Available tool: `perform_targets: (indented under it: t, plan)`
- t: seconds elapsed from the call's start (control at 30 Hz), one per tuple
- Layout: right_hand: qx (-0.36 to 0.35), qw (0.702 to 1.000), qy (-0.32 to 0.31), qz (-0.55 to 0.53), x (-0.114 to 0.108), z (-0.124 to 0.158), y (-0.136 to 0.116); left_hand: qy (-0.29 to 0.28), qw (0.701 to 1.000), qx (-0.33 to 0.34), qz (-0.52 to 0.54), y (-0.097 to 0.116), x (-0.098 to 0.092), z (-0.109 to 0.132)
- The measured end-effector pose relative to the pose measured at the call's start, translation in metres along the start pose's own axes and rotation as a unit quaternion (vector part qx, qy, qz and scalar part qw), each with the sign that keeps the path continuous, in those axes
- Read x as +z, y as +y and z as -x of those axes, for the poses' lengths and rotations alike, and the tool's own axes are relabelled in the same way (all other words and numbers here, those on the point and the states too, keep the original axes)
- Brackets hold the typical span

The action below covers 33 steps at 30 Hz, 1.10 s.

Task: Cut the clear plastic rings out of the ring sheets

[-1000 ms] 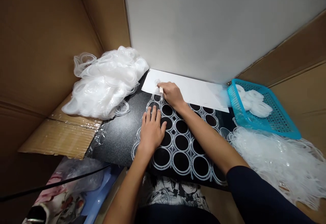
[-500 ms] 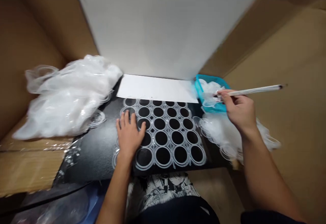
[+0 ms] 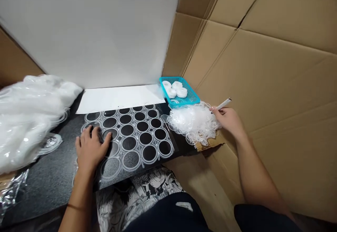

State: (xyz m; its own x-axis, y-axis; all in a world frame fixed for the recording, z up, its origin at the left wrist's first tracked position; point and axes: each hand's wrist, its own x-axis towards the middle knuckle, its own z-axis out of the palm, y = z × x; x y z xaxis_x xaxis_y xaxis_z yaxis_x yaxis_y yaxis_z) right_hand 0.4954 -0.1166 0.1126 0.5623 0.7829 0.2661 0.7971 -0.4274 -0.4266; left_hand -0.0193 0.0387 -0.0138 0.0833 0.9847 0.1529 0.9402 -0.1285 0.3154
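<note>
My left hand [image 3: 91,147] lies with spread fingers on a translucent sheet of joined rings [image 3: 122,139], over its left part. The sheet rests on a black table, and dark round areas show through its rings. In my right hand [image 3: 228,117], a slim white pen-like stick [image 3: 224,103] with a dark upper end is gripped; its lower tip is hidden. That hand is at the right edge of a heap of clear thin plastic rings [image 3: 193,119]. Behind the heap, a turquoise basket [image 3: 195,100] holds several white round pieces [image 3: 177,85].
A big pile of whitish translucent plastic [image 3: 34,116] sits at the left, with a loose ring piece [image 3: 51,143] beside it. A white strip [image 3: 118,96] lies along the back wall. Cardboard [image 3: 263,77] walls the right side.
My right hand has gone from over the basket to the ring heap, stick still held; the filmy plastic at its fingers no longer shows there. The view has turned right. My left hand stays on the sheet.
</note>
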Motion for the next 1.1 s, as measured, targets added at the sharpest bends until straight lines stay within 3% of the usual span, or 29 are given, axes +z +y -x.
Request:
perform_targets:
  t: [0.1,0.17,0.33,0.43,0.5,0.6,0.7,0.93,1.1]
  plan:
    - [-0.089,0.992,0.068,-0.051,0.01,0.017,-0.009,0.015,1.0,0.012,-0.011,-0.002,0.002,0.001]
    - [-0.159,0.982,0.07,-0.073,0.027,0.035,-0.018,0.027,0.999,0.014,-0.018,-0.003,0.003,0.002]
    - [-0.299,0.948,-0.062,-0.093,0.09,0.071,-0.056,0.005,1.0,0.001,-0.027,-0.002,0.002,0.001]
    - [-0.358,0.921,-0.126,-0.089,0.124,0.069,-0.082,-0.028,0.998,-0.028,-0.044,-0.003,0.0,0.0]
    - [-0.381,0.909,-0.167,-0.033,0.136,0.059,-0.095,-0.038,0.997,-0.039,-0.048,-0.004,-0.002,0.0]
    - [-0.333,0.924,-0.17,0.079,0.141,0.046,-0.103,-0.04,0.997,-0.047,-0.049,-0.007,-0.004,0.001]
    - [-0.28,0.941,-0.149,0.121,0.139,0.039,-0.103,-0.042,0.997,-0.057,-0.043,-0.008,-0.005,0.002]
    - [-0.3,0.938,-0.151,0.085,0.131,0.046,-0.114,-0.022,0.993,-0.033,0.112,-0.029,-0.026,-0.006]
    - [-0.274,0.95,-0.147,0.018,0.116,0.054,-0.141,-0.005,0.993,-0.043,0.109,-0.052,-0.052,-0.046]
